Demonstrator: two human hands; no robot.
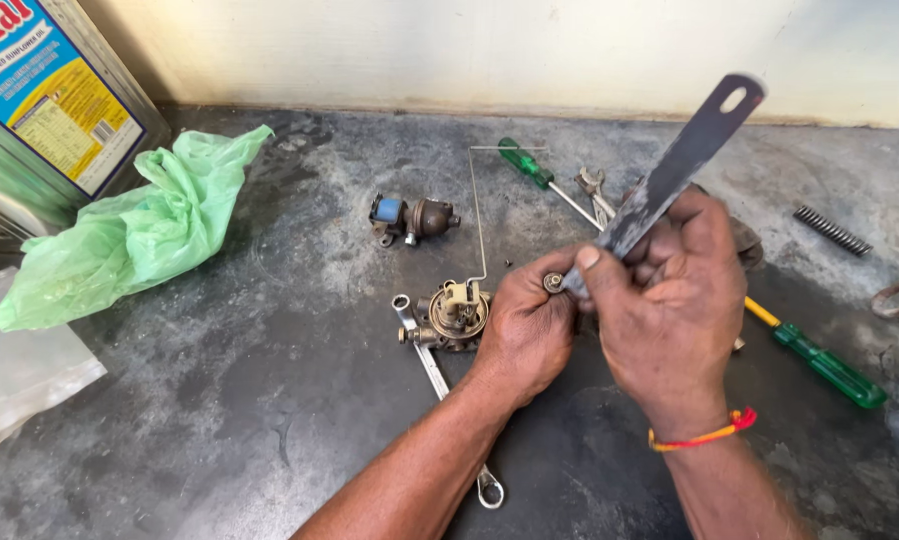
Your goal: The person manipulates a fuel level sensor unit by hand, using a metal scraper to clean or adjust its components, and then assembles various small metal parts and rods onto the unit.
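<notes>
The right hand (670, 300) is closed around a flat metal blade (675, 175) just right of the frame's centre. The blade's long axis runs diagonally: its holed end points to the upper right, and its lower end comes down to the left against a small round part (553, 282). The left hand (525, 325) pinches that part at its fingertips, and the two hands touch.

Just left of the left hand, a round brass housing (455, 312) lies on the dark bench (220, 400), over a spanner (440, 385) that runs down toward the lower centre. A thin wire (478, 215) rises from the housing. Above it sits a small valve body (410, 218). One green screwdriver (545, 180) lies at upper centre, another (820, 362) at the right. A spring (832, 230) lies at far right, and a green bag (135, 230) and an oil tin (40, 100) are at upper left.
</notes>
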